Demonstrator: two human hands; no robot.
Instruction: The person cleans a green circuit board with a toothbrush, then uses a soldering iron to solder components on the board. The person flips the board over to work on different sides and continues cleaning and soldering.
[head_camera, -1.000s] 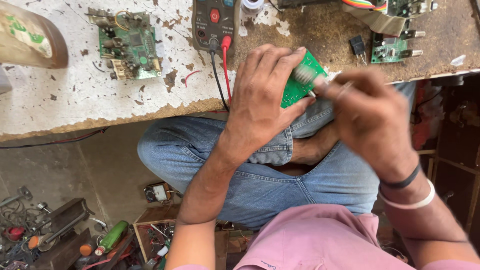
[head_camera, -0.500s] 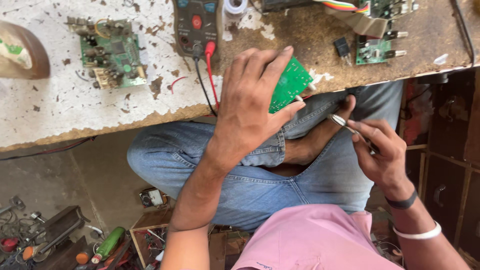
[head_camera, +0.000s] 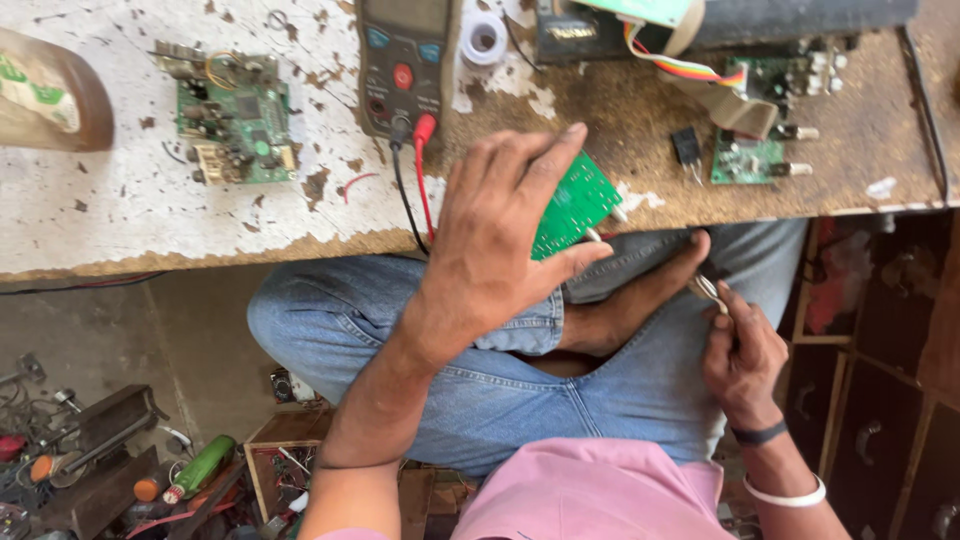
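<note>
Left hand (head_camera: 500, 235) grasps a small green circuit board (head_camera: 575, 205) between thumb and fingers, holding it tilted just over the front edge of the workbench (head_camera: 120, 225); the palm hides most of the board, so only its right part shows. Right hand (head_camera: 742, 350) is closed around a thin metal tool (head_camera: 706, 290), of which only the shiny tip shows above the fingers; its kind is hard to make out. This hand sits low, beside the bare foot (head_camera: 640, 295) and over the jeans (head_camera: 480, 390).

On the bench behind the left hand: a multimeter (head_camera: 408, 65), cut off at the top edge, with black and red leads (head_camera: 420, 180) running down under the hand; a second circuit board (head_camera: 232, 118) to the left; a roll of solder wire (head_camera: 483, 40); a ribbon cable (head_camera: 680, 68).

Compared with half a second earlier, the right hand has dropped lower and farther from the board; one second earlier the two hands met at the board.
</note>
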